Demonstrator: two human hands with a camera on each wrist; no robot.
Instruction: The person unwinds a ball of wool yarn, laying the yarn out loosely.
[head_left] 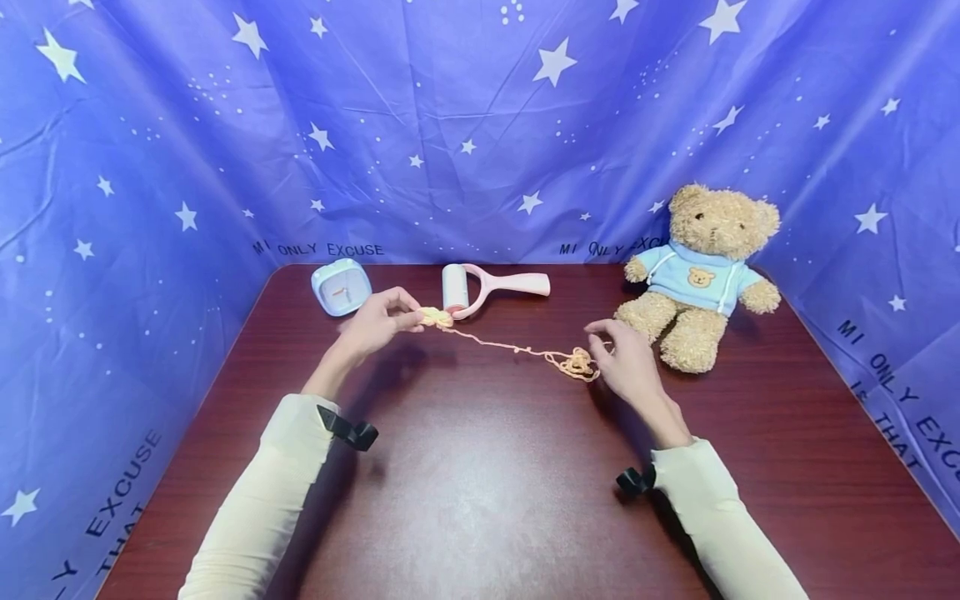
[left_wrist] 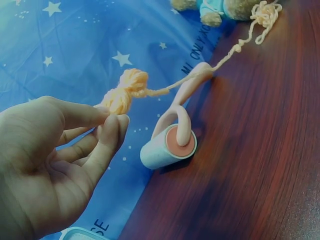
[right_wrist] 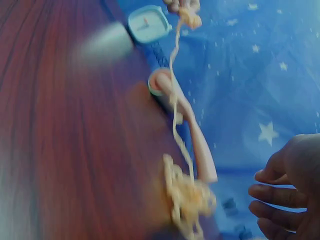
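Observation:
My left hand pinches a small pale-orange yarn bundle between thumb and fingertips, above the back left of the table. A thin knotted strand of yarn runs from it to the right. That strand ends in a loose tangle of loops, blurred in the right wrist view. Beside the tangle is my right hand, its fingers loosely bent. In the right wrist view this hand shows a gap from the yarn and nothing between its fingers. Whether the tangle touches the table, I cannot tell.
A lint roller with a pink handle lies at the table's back edge, behind the strand. To its left stands a small light-blue clock. A teddy bear in a blue top sits back right. Starry blue cloth surrounds the table.

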